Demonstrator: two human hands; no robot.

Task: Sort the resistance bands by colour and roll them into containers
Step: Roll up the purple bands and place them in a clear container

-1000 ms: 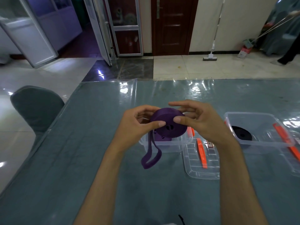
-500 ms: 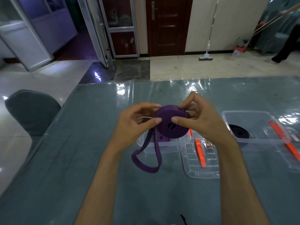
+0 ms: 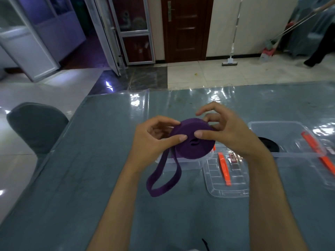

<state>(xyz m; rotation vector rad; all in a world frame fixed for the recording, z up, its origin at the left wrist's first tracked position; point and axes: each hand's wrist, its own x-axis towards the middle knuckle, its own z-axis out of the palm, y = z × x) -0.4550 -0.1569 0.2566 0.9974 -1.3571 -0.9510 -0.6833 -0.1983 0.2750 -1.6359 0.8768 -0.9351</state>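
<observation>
A purple resistance band (image 3: 192, 142) is wound into a thick roll, held in the air between both hands above a clear plastic container (image 3: 183, 163). My left hand (image 3: 154, 142) pinches the roll's left side, thumb on its face. My right hand (image 3: 226, 133) pinches the right side, thumb on the face, fingers curled over the top. A loose loop of the band hangs down to the table at the lower left. A second clear container (image 3: 290, 156) to the right holds a rolled black band (image 3: 268, 146).
A clear lid (image 3: 226, 178) with an orange clip lies on the grey-blue table (image 3: 90, 178) between the containers. Another orange-clipped lid (image 3: 326, 160) sits at the far right. A grey chair (image 3: 36, 127) stands by the table's left edge.
The loose loop of purple band has grown longer and swung down to the table. My right fingers have shifted over the top of the roll. Both hands still hold it.
</observation>
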